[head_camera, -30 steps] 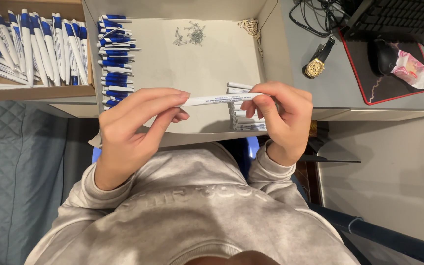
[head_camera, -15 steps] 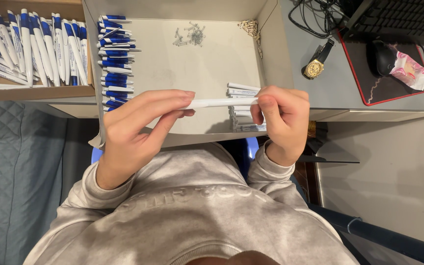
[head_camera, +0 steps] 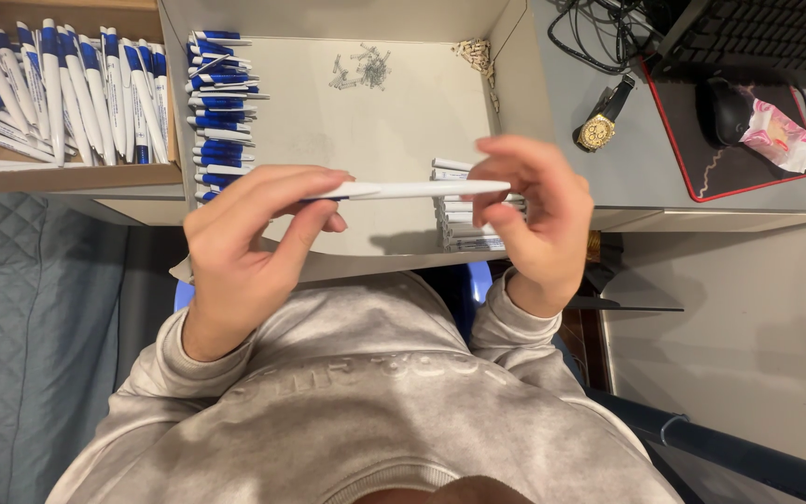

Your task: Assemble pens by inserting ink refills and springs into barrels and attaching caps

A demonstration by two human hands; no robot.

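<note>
Desk: the grey desk (head_camera: 646, 177) ran along the top, with a tall-walled cardboard tray (head_camera: 394, 140) sitting at its left part.
Side box: a brown cardboard box (head_camera: 67, 177) at the tray's left edge held loose blue-and-white pens (head_camera: 58, 84).
Mouse pad: a black pad with red trim (head_camera: 748, 177) lay at the desk's right edge, carrying a black mouse (head_camera: 722, 110) and a crumpled pink-and-white wrapper (head_camera: 776, 135).
Left hand: the left hand (head_camera: 244, 252) pinched one end of the white pen barrel (head_camera: 412, 189) between thumb and fingertips.
Right hand: the right hand (head_camera: 534, 215) had its fingers curled loosely at the barrel's other end; whether they gripped it could not be told.
Pen barrel: it was held level above the tray's near edge.
Pen row: finished pens (head_camera: 221, 112) were stacked along the tray's left wall.
Barrel stack: white barrels (head_camera: 464, 224) lay at the tray's near right corner.
Watch: a gold wristwatch (head_camera: 601, 121) lay just beside the tray's right wall.
Springs: small metal parts (head_camera: 361, 67) lay near the tray's far edge.
</note>
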